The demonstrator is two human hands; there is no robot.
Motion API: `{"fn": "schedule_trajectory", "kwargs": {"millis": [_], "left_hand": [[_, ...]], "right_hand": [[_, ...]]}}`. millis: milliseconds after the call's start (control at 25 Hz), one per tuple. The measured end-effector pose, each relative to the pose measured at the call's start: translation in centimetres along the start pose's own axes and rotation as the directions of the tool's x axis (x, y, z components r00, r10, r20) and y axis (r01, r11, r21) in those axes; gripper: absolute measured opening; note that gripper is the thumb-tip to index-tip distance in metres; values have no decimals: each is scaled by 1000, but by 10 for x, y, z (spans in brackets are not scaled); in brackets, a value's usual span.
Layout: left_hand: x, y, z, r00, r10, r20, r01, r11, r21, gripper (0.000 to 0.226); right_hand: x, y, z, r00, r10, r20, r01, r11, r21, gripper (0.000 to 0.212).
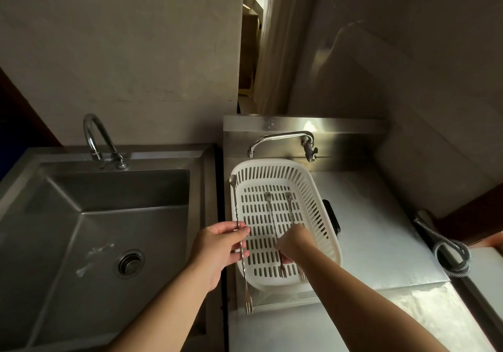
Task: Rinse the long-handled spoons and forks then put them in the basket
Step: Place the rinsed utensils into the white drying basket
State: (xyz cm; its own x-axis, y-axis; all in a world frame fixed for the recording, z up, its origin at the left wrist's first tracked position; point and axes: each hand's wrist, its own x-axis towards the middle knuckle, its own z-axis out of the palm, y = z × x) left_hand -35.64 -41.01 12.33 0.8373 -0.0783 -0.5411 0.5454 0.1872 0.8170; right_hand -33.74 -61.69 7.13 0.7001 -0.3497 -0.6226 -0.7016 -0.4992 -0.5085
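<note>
At the far left sits the steel sink [81, 215], its basin dry-looking, with the curved faucet [95, 136] behind it and no water running. Just right of the sink's edge, the left hand [220, 248] pinches a long twisted-stem utensil [239, 232] between thumb and fingertips, the fingers clamped on the middle of its stem; its spoon end points away over the basket's left rim and its fork end hangs toward the person. Next comes the white slotted basket [321, 207], standing on the steel counter [381, 242] under a second tap [283, 138]. Inside it lie two more long utensils [272, 215], roughly parallel, spoon ends away. The right hand [292, 242] is inside the basket, fingers curled together over their stems; whether it grips one or merely touches them cannot be told. To do this step well, the person would likely lay each piece flat along the basket's length, beside the others, so that the thin tines do not slip through the slots
</note>
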Motion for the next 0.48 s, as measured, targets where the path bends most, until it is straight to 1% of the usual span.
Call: {"fn": "schedule_trajectory", "kwargs": {"millis": [120, 160, 240, 320, 400, 480], "left_hand": [[-2, 1, 1, 1000, 3, -2, -3, 1000, 7, 20], [-2, 1, 3, 1000, 3, -4, -3, 1000, 7, 20], [-4, 2, 6, 1000, -1, -8, 1, 1000, 11, 19], [-6, 3, 10, 1000, -6, -13, 6, 1000, 15, 19], [-8, 3, 13, 1000, -10, -17, 10, 1000, 18, 18], [-9, 4, 15, 1000, -12, -17, 12, 1000, 26, 18]], "right_hand": [[-2, 0, 2, 994, 104, -25, -105, 993, -46, 23], [-1, 1, 2, 994, 108, -30, -110, 992, -62, 23], [0, 4, 3, 998, 57, -32, -60, 993, -104, 23], [-1, 7, 3, 999, 2, -47, -6, 995, -99, 23], [-7, 5, 2, 998, -4, -58, -1, 995, -96, 23], [-18, -2, 0, 994, -4, -105, -12, 988, -154, 18]]}}
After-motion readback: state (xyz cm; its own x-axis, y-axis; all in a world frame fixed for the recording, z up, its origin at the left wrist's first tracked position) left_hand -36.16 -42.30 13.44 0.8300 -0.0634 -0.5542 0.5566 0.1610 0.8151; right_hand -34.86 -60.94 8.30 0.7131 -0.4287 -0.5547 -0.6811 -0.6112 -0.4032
